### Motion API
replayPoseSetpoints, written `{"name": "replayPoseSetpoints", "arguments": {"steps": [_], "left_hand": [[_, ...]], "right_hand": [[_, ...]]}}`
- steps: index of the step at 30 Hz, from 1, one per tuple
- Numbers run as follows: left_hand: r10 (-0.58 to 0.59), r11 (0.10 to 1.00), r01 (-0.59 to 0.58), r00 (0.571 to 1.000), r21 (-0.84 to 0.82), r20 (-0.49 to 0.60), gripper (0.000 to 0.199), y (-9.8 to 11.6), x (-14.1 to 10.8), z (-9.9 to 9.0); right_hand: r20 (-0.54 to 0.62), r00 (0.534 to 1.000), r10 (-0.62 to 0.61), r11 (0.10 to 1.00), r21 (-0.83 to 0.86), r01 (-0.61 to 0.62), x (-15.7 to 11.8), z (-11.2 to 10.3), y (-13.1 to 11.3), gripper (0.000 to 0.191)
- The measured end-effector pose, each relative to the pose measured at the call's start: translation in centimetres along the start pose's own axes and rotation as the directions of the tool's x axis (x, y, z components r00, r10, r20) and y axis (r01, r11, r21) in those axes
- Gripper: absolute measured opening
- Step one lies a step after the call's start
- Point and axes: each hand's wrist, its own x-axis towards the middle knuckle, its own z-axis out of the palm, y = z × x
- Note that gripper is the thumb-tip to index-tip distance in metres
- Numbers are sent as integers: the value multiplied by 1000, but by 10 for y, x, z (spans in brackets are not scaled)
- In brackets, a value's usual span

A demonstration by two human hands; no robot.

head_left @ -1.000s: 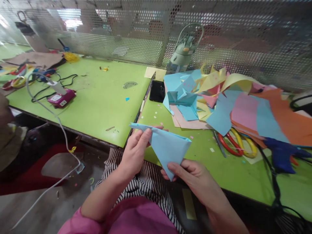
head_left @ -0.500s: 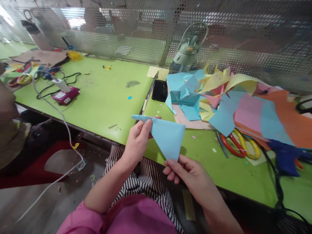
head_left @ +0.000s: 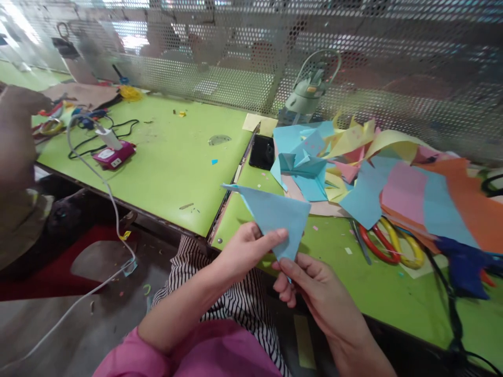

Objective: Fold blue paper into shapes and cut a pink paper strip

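Observation:
A folded sheet of light-blue paper (head_left: 281,212) is held up over the table's front edge, a thin pointed flap sticking out at its upper left. My left hand (head_left: 251,246) grips it from the left, thumb flat across its lower face and fingers behind. At the bottom corner, my right hand (head_left: 304,277) pinches the paper between thumb and forefinger, the other fingers curled. The fingers behind the paper are partly hidden.
The green table (head_left: 157,173) bears a black phone (head_left: 262,152), a pile of coloured paper (head_left: 302,173), red-and-yellow-handled scissors (head_left: 381,243), a bottle (head_left: 306,94) and a pink power adapter (head_left: 113,155). A white cable (head_left: 112,201) hangs off the edge. Another person's arm (head_left: 18,136) is at left.
My left hand has slid from the paper's upper left down toward its lower corner, thumb now across the face. The right hand keeps its pinch. The view has shifted slightly.

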Motion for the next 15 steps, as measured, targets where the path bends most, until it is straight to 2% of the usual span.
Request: {"name": "replayPoseSetpoints", "arguments": {"steps": [5,7,9,10,12,13,14,15], "left_hand": [[-12,1000,12,999,-1,-32,44,-3,-2,1],[-20,1000,20,999,5,-51,43,-2,-3,1],[-32,999,31,997,-11,-69,43,-3,-3,1],[-37,999,35,996,-20,-80,43,-3,-3,1],[-37,999,36,993,-13,-111,45,-6,-4,2],[-29,1000,30,992,8,-122,45,-8,-5,2],[-13,999,18,992,40,-126,46,-10,-7,4],[8,997,0,993,71,-119,46,-12,-8,5]], "right_hand": [[11,1000,-27,998,-53,27,-1,0,3,41],[15,999,-37,989,-142,39,-3,-3,1,43],[-59,990,-125,957,-270,105,-4,-8,-2,47],[-129,969,-212,930,-330,160,-4,-10,-4,49],[-261,876,-406,867,-414,278,-4,-13,-8,58],[-287,836,-468,845,-424,327,-3,-13,-9,64],[-280,823,-493,837,-410,362,-1,-12,-10,66],[-254,832,-493,844,-372,387,0,-10,-10,64]]}}
